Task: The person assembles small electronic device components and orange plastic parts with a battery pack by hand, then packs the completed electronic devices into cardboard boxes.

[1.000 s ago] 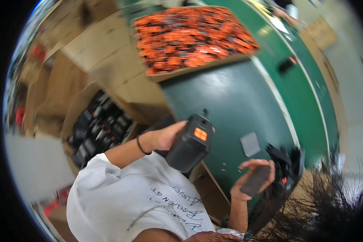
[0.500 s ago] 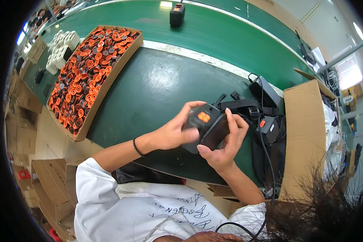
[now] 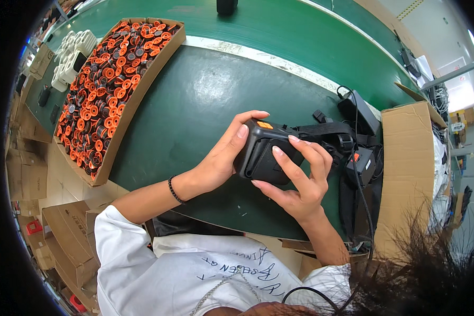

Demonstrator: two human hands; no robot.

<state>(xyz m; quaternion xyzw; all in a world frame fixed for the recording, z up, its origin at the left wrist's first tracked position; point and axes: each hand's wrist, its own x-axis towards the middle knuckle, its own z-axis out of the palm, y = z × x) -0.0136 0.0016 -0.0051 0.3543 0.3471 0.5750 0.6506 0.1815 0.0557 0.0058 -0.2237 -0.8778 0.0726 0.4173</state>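
Over the green bench, a boxy black device (image 3: 267,158) with orange buttons along its far edge is held between my two hands. My left hand (image 3: 221,155) grips its left side, thumb on the top corner and fingers round the far edge. On the right side, my right hand (image 3: 303,181) has its fingertips pressed on the dark panel facing me and its thumb at the near edge. The underside of the device is hidden. Just beyond my right hand lie black webbing straps (image 3: 326,131) with buckles.
A shallow cardboard box of orange and black round knobs (image 3: 108,100) stands at the left, with white plastic parts (image 3: 71,66) behind it. At right are a black power adapter (image 3: 359,111), a small black box (image 3: 361,166) and a tall carton (image 3: 411,174). Another black device (image 3: 226,6) sits far off.
The device has been tilted, so its dark panel now faces me and the orange buttons sit at the far edge. My left thumb has moved up to its top corner.
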